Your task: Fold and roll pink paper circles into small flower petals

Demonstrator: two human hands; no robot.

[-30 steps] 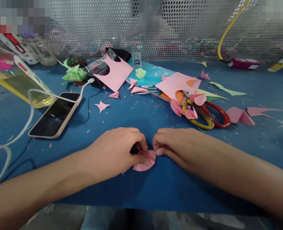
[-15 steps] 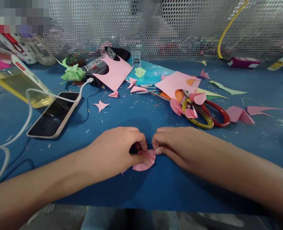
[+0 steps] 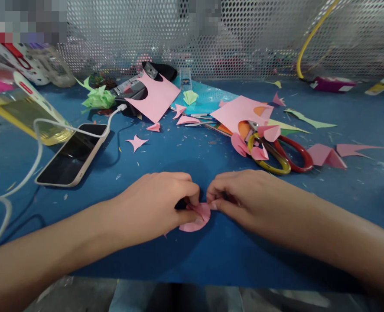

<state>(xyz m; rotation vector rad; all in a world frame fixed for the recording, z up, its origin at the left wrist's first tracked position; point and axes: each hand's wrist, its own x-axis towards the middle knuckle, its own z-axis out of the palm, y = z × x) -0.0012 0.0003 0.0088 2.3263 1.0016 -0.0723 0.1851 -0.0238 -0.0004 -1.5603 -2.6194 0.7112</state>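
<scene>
Near the front of the blue table, a round piece of pink paper (image 3: 195,223) with a folded upper edge is between my hands. My left hand (image 3: 166,197) is closed on it, thumb pressed on its face and fingers curled behind. At the paper's upper right edge, my right hand (image 3: 234,195) pinches the fold between thumb and fingertips. The tip of a pink scrap pokes out below my left hand. Part of the paper is hidden under the left fingers.
Scissors (image 3: 286,154) with yellow and red handles lie at right among pink scraps. Pink sheets with round cut-outs (image 3: 157,97) rest farther back. A phone (image 3: 73,156) with a white cable (image 3: 39,151) and a container of yellowish liquid (image 3: 32,117) stand left. Perforated metal (image 3: 244,43) backs the table (image 3: 162,147).
My right hand's knuckles have risen slightly, its fingers still on the paper's edge. The left hand and the paper have hardly moved.
</scene>
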